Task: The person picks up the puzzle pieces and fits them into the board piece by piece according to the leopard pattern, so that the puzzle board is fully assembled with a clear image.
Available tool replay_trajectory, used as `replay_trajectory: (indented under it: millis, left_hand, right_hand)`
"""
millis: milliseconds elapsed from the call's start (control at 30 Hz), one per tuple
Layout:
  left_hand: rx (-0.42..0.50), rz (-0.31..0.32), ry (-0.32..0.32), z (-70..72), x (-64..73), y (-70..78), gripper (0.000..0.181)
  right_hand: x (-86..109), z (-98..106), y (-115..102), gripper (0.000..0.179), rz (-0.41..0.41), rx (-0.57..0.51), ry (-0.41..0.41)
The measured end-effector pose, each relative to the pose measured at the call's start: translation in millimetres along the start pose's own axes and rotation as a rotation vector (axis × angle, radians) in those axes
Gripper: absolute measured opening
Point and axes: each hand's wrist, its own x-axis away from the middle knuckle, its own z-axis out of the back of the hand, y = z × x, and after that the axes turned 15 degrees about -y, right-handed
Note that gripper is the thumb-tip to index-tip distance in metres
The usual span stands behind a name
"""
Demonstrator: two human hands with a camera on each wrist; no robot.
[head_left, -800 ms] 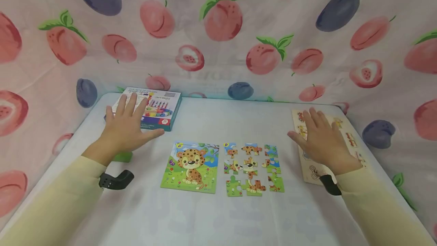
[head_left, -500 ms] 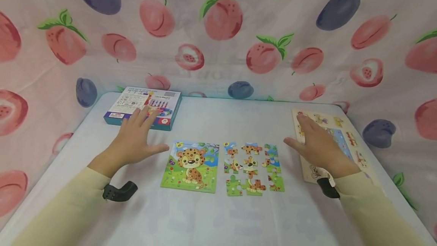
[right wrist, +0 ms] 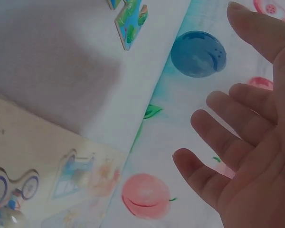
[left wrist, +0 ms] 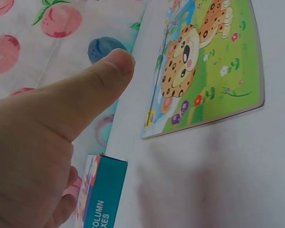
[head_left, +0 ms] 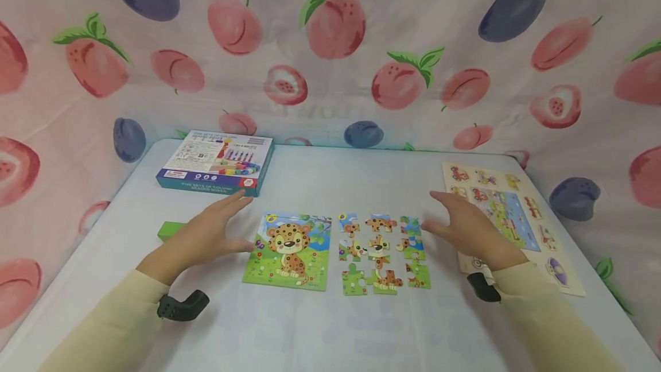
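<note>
In the head view my left hand hovers left of a square leopard picture board, its thumb close to the board's left edge. Nothing is in that hand; its fingers are extended. Several separated jigsaw pieces showing the same leopard lie in rows to the right of the board. My right hand is held over the table beside these pieces, empty, with thumb and fingers spread apart. The right wrist view shows this hand's relaxed fingers and bare palm. In the left wrist view the thumb points toward the leopard board.
A flat bead box lies at the back left. A green block sits partly behind my left hand. Under and beyond my right hand lies a wooden vehicle puzzle board. A fruit-print cloth rises behind the white table.
Both hands have moved inward toward the leopard board and the pieces, turning from palm-down to more sideways. The bead box and green block are less covered now.
</note>
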Motion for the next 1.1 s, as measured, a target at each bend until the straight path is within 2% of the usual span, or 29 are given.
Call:
replay_trajectory:
  millis: [433,767,1100]
  left_hand:
    - [0.034,0.002,-0.026,-15.7,1.8,-4.1,0.08]
    - [0.082,0.056,-0.104,-26.6,0.5,-6.5,0.088]
    - [0.089,0.03,-0.154,-35.2,3.3,-9.5,0.09]
  right_hand:
    - [-12.5,-15.0,3.8,0.066,-0.012,-0.066,-0.066]
    - [-21.9,-28.7,5.2,0.064,-0.015,-0.071,-0.087]
    - [-27.0,-36.2,2.3,0.064,-0.027,-0.072,-0.104]
